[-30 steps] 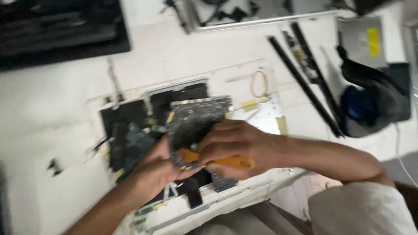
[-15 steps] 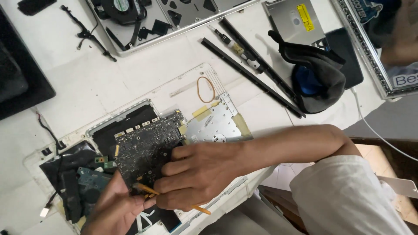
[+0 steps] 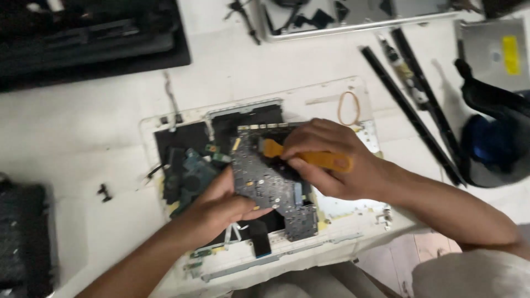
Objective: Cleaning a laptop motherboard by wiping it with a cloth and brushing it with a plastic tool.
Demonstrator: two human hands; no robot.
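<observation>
Right hand [image 3: 331, 160] has raised its orange pry tool [image 3: 309, 157] (now across circuit board [image 3: 270, 182])

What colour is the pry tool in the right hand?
Orange: the pry tool, gripped by the right hand, head view.

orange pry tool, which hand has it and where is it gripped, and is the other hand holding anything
The right hand grips the orange pry tool along its handle, its flat tip on the circuit board. The left hand pinches the board's left edge.
</observation>
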